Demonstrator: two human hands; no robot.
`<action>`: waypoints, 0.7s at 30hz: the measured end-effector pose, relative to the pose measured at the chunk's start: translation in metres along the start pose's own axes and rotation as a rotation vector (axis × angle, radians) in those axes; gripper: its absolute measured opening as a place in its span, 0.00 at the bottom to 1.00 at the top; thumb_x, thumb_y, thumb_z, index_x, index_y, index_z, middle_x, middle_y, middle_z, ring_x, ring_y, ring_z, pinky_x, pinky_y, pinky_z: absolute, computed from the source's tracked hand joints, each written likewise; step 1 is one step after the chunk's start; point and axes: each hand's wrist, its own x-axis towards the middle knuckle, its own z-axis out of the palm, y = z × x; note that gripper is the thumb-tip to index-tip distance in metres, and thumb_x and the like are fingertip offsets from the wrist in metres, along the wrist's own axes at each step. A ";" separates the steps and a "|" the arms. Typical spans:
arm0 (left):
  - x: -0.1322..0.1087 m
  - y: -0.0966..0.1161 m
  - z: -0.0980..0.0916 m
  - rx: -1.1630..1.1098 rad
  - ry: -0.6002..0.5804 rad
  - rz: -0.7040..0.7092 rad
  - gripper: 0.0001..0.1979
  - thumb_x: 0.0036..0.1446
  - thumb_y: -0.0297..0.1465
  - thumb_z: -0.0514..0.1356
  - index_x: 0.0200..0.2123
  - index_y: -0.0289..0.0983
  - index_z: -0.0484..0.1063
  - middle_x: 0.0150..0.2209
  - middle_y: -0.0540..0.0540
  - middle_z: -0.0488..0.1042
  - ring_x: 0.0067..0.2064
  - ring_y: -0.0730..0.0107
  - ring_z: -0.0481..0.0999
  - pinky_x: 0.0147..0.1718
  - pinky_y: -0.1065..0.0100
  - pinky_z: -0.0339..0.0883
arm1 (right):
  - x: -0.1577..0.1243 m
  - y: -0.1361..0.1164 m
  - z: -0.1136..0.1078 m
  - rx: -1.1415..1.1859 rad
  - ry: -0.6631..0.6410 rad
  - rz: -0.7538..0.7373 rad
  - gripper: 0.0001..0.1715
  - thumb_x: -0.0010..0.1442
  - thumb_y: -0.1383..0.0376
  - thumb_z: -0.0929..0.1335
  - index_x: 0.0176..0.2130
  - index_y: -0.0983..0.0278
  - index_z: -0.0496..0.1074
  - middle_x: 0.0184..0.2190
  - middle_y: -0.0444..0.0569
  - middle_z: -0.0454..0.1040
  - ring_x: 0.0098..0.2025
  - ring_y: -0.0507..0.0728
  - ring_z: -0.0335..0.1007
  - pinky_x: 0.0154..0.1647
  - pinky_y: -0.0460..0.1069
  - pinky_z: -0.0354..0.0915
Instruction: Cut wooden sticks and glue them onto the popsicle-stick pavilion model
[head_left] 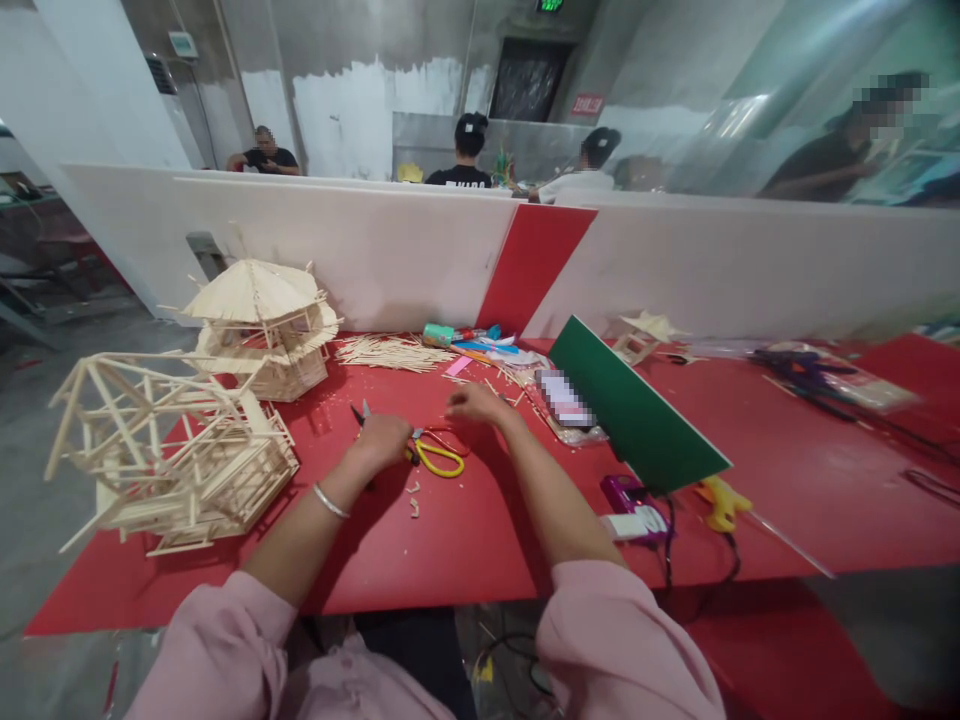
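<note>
A craft workshop; stick-built models (251,292), loose sticks (390,353) and a glue gun (721,505) share a red table (465,560).

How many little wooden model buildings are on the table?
3: an open frame at left, a roofed one behind it, a small one beyond the green board, which may hide more.

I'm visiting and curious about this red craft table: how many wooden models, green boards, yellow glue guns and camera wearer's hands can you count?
Wooden models: 3 (large roofed one, open-framed one, small one)
Green board: 1
Yellow glue gun: 1
Wearer's hands: 2 (left hand, right hand)
Total: 7
</note>
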 end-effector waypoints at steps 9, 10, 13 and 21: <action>0.137 0.025 0.002 -0.061 0.201 0.121 0.15 0.64 0.27 0.53 0.45 0.33 0.79 0.49 0.35 0.78 0.49 0.57 0.77 0.46 0.63 0.68 | 0.042 0.047 -0.028 -0.232 0.079 0.053 0.13 0.60 0.67 0.69 0.44 0.63 0.81 0.45 0.56 0.82 0.47 0.60 0.76 0.43 0.47 0.65; 0.151 0.027 0.003 -0.065 0.201 0.139 0.16 0.65 0.27 0.52 0.47 0.33 0.79 0.49 0.34 0.78 0.49 0.57 0.77 0.46 0.63 0.69 | 0.046 0.047 -0.027 -0.248 0.065 0.035 0.13 0.60 0.67 0.69 0.45 0.63 0.80 0.45 0.55 0.82 0.47 0.59 0.76 0.42 0.46 0.64; 0.188 0.032 0.005 -0.063 0.174 0.178 0.16 0.65 0.27 0.53 0.49 0.32 0.78 0.48 0.33 0.78 0.50 0.55 0.78 0.47 0.61 0.69 | 0.060 0.047 -0.028 -0.290 0.021 -0.004 0.16 0.55 0.70 0.71 0.45 0.62 0.80 0.45 0.54 0.82 0.45 0.59 0.77 0.40 0.45 0.64; 0.228 0.031 0.000 -0.025 0.077 0.258 0.12 0.61 0.28 0.59 0.42 0.29 0.81 0.44 0.29 0.80 0.49 0.49 0.79 0.48 0.60 0.70 | 0.088 0.055 -0.034 -0.339 -0.067 -0.084 0.12 0.51 0.70 0.73 0.39 0.66 0.82 0.41 0.59 0.82 0.41 0.62 0.79 0.40 0.48 0.67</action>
